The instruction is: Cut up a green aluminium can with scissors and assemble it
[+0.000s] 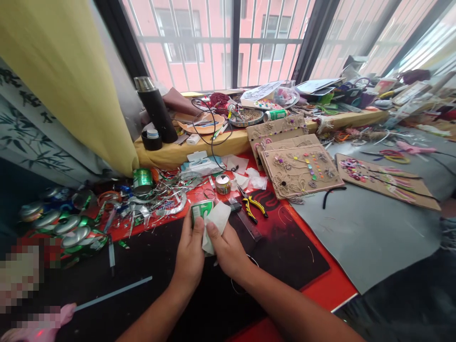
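My left hand [190,256] is closed on a flat green and silver piece of cut can metal [200,209], thumb pressed on its face. My right hand [228,251] pinches a white tissue or paper [218,219] against that piece, the thumb on top. Both hands meet above a black mat [149,266] on the red table [320,289]. Yellow-handled pliers [254,207] lie just right of the hands, beside a dark ruler [245,223].
Shredded can strips [156,194], a green can [143,180] and flattened can ends [67,228] lie left. A tape roll [223,184], tissues, a black flask [155,109] and cardboard panels with twine and beads [301,168] sit behind. A grey sheet [366,232] covers the right.
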Demonstrator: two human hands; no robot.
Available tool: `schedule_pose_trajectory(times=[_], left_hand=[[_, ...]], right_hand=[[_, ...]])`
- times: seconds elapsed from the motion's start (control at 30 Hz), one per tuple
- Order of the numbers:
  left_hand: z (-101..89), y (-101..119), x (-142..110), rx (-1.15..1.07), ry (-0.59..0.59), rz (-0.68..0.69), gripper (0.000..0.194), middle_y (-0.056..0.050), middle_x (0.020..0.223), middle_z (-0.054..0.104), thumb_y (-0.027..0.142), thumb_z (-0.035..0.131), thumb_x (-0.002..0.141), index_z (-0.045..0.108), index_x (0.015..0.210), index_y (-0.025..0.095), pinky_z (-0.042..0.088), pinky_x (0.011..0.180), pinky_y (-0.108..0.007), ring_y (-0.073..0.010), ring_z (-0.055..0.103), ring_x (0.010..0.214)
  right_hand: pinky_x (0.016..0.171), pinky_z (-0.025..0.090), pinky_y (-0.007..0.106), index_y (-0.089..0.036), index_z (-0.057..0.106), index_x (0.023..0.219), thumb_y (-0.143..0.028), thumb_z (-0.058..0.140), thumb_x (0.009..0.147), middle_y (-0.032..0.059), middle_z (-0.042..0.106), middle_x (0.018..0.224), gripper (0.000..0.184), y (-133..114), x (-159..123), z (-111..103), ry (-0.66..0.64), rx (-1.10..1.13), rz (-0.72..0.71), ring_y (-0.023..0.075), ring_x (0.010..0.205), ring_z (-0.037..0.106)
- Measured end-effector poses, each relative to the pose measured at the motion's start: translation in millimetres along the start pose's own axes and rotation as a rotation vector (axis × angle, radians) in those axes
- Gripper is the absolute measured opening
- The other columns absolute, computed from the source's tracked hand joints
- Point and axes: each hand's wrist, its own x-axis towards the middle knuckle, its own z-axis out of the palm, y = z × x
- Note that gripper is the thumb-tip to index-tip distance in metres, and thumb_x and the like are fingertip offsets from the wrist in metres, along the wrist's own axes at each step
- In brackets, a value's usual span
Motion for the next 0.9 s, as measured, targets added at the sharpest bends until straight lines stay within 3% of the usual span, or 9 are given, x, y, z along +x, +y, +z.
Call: schedule_pose_trajectory(times=[0.07,0.2,0.33,0.5,0.6,0.77,0.9], left_hand=[[-4.3,-2.4,1.7,-0.009,0.012,-0.023,0.071,-0.006,0.163,0.06,0.065,0.068,0.097,0.053,0.16,0.036,0.046,0.122,-0.04,-0.0293,0.059,0.148],[-9.6,-3.9,-17.3,0.097,-0.051,0.034,0.07,-0.003,0.168,0.054,0.065,0.071,0.095,0.057,0.157,0.036,0.036,0.13,-0.038,-0.0293,0.044,0.159],[-3.7,2.3,-25.6,0.15,-0.113,0.058,0.07,-0.002,0.17,0.052,0.068,0.069,0.095,0.06,0.156,0.035,0.032,0.132,-0.038,-0.0286,0.038,0.163],[0.9,8.2,-4.7,0.016,-0.018,0.01,0.074,-0.006,0.167,0.055,0.069,0.07,0.094,0.056,0.158,0.033,0.036,0.13,-0.046,-0.0328,0.048,0.157],[-4.7,2.7,-11.2,0.064,-0.025,0.019,0.069,-0.004,0.168,0.055,0.066,0.071,0.095,0.06,0.155,0.034,0.035,0.131,-0.043,-0.0319,0.045,0.158],[-7.8,-0.8,-25.5,0.158,-0.119,0.055,0.072,-0.004,0.172,0.048,0.069,0.066,0.096,0.058,0.158,0.032,0.03,0.133,-0.04,-0.0298,0.038,0.162],[-1.2,5.5,-6.1,0.117,-0.043,0.04,0.082,-0.009,0.173,0.047,0.074,0.062,0.096,0.05,0.163,0.028,0.036,0.131,-0.047,-0.0334,0.045,0.158]], right_hand=[[0.11,0.052,0.045,-0.021,0.07,0.143,-0.074,0.055,0.102,0.012,0.075,0.136,0.069,1.4,0.1,0.0,-0.014,0.002,0.019,0.0329,0.124,0.07],[0.095,0.059,0.043,-0.016,0.067,0.144,-0.087,0.053,0.094,0.0145,0.078,0.123,0.087,-2.1,5.0,-5.8,0.027,0.087,0.163,0.0318,0.106,0.073],[0.105,0.055,0.043,-0.019,0.063,0.149,-0.087,0.051,0.095,0.014,0.074,0.132,0.088,-7.0,7.6,-9.0,0.072,0.132,0.15,0.0323,0.121,0.069],[0.095,0.059,0.042,-0.018,0.069,0.141,-0.085,0.054,0.096,0.0125,0.078,0.124,0.082,-3.8,1.6,-1.7,0.005,0.1,0.104,0.0305,0.105,0.073],[0.09,0.059,0.041,-0.017,0.07,0.138,-0.087,0.055,0.093,0.0128,0.078,0.119,0.084,-3.3,2.0,-3.6,0.001,0.093,0.133,0.0298,0.099,0.073],[0.096,0.057,0.04,-0.016,0.071,0.136,-0.088,0.053,0.094,0.0143,0.075,0.126,0.085,-4.9,6.5,-10.0,0.05,0.124,0.159,0.0297,0.108,0.07],[0.097,0.056,0.039,-0.016,0.068,0.14,-0.085,0.053,0.096,0.0136,0.075,0.127,0.083,-2.3,4.1,-5.7,0.008,0.123,0.092,0.029,0.108,0.071]])
